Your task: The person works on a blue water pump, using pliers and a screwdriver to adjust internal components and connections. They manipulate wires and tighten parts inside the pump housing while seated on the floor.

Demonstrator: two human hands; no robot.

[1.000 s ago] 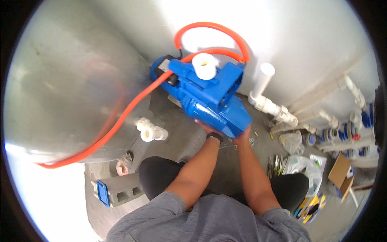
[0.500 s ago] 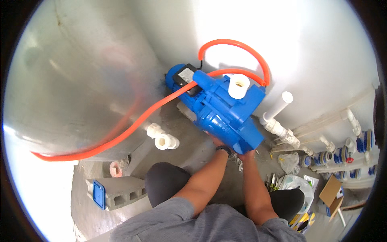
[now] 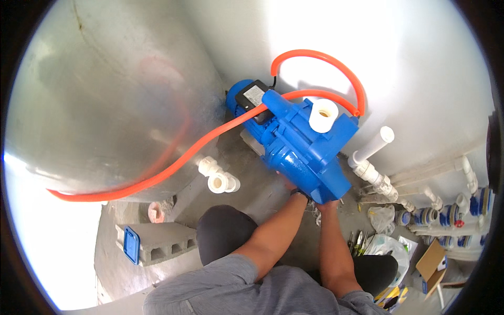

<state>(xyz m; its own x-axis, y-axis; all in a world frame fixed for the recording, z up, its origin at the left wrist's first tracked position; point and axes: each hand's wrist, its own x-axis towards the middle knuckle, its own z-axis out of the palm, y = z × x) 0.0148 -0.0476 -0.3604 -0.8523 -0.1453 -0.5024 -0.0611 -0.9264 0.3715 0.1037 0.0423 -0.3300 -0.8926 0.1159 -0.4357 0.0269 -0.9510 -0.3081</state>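
Observation:
A blue water pump (image 3: 302, 149) stands at an angle between a metal tank and a white wall. A white threaded fitting (image 3: 323, 115) rises from its top, and an orange corrugated conduit (image 3: 226, 127) loops from its motor end and across it. My left hand (image 3: 286, 181) reaches under the near side of the pump, a dark band round its wrist. Against the pump's near lower end is my right hand (image 3: 327, 206). The pump's body hides most of the fingers of both hands, so their grip does not show.
A large metal tank (image 3: 115, 105) fills the left, with a white pipe fitting (image 3: 218, 182) at its base. A concrete block (image 3: 163, 241) lies nearer. White pipes (image 3: 373, 176) run along the right wall toward blue meters (image 3: 449, 214). Tools (image 3: 359, 241), plastic bags (image 3: 391, 249) and a cardboard box (image 3: 433, 265) lie right.
The view has shifted slightly, so the pump, tank and pipes appear further right. Both hands stay at the pump's near end, with little visible movement against it.

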